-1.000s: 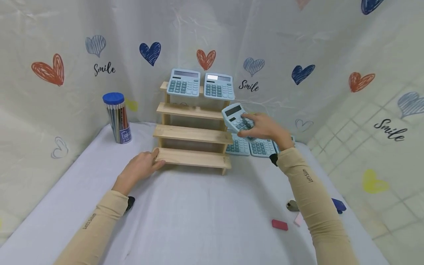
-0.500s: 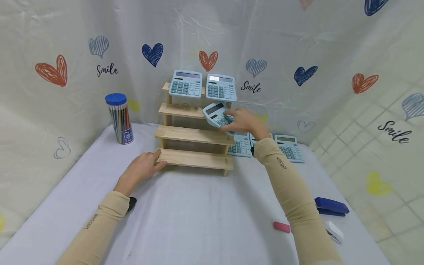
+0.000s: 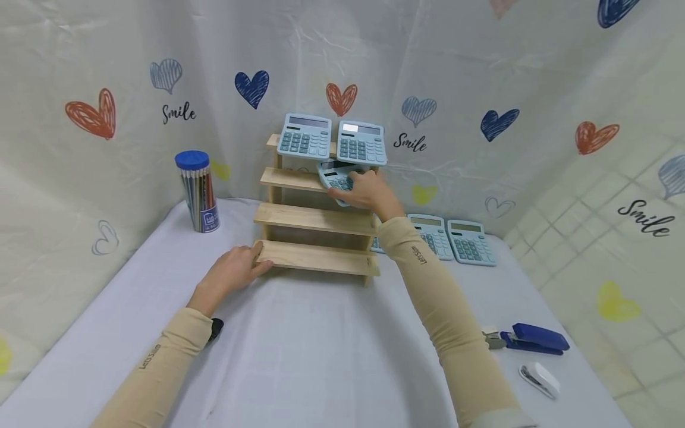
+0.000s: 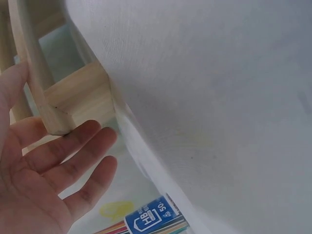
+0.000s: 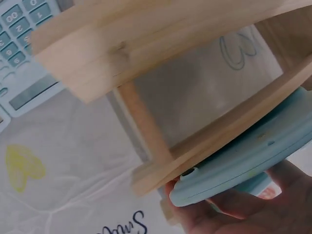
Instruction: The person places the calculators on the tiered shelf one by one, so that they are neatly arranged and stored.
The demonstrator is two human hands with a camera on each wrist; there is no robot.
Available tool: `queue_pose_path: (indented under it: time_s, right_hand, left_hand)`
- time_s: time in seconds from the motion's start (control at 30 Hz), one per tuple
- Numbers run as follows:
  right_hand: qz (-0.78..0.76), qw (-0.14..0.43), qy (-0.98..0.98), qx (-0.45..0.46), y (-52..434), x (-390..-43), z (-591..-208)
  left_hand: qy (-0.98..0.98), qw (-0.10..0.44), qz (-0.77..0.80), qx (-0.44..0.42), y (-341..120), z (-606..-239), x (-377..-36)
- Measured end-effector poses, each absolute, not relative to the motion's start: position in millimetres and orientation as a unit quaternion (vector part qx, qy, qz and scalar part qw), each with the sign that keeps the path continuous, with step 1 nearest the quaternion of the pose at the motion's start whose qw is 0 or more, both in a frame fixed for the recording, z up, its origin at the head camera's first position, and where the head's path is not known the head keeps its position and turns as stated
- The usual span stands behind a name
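My right hand (image 3: 368,193) pinches a light blue calculator (image 3: 334,173) at the right part of the second shelf from the top of a wooden tiered rack (image 3: 316,257). In the right wrist view the calculator (image 5: 248,156) lies tilted along the shelf's edge, thumb and fingers on either side of it. Two more calculators (image 3: 304,137) lean side by side on the top shelf, partly overhanging the held one. With thumb and index finger my left hand (image 3: 231,274) grips the left end of the bottom shelf; its other fingers spread loosely in the left wrist view.
Several calculators (image 3: 471,242) stand in a row right of the rack, partly behind my right sleeve. A blue-lidded pencil tub (image 3: 199,193) stands at the back left. A blue stapler (image 3: 537,339) and a white stapler (image 3: 540,379) lie at the right.
My right hand has carried the calculator leftward from beside the rack onto the second shelf from the top. The left hand has kept its grip on the bottom shelf.
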State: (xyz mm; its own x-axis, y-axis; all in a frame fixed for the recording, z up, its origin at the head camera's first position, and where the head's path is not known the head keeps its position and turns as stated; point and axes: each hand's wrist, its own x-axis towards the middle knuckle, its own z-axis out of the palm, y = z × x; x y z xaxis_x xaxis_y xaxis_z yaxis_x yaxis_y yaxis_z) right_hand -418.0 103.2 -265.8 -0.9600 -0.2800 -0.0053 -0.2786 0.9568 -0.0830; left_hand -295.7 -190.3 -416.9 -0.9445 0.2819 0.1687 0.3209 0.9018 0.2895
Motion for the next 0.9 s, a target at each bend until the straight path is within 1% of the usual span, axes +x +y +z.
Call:
queue_pose_path:
  time_s: [0.13, 0.3, 0.43, 0.57, 0.7, 0.9]
  right_hand:
    - [-0.057, 0.011, 0.989, -0.134, 89.8, -413.7, -266.9]
    - [-0.063, 0.02, 0.983, -0.17, 76.5, -410.3, -268.3]
    - [-0.058, 0.018, 0.982, -0.181, 66.7, -410.5, -272.9]
    - [-0.066, -0.011, 0.978, -0.195, 55.9, -413.1, -280.0]
    - [-0.078, -0.048, 0.975, -0.202, 43.1, -416.5, -289.5]
    - [-0.06, -0.079, 0.973, -0.208, 23.5, -420.4, -294.0]
  left_hand:
    - [-0.972, 0.067, -0.159, -0.157, -190.4, -418.1, -295.9]
    - [-0.973, 0.066, -0.16, -0.154, -190.6, -417.3, -296.2]
    - [-0.974, 0.055, -0.16, -0.15, -190.3, -416.9, -296.3]
    - [-0.975, 0.048, -0.159, -0.146, -191.0, -417.6, -296.4]
    - [-0.976, 0.053, -0.157, -0.144, -191.2, -418.7, -296.4]
    - [-0.975, 0.06, -0.155, -0.15, -189.8, -419.0, -298.2]
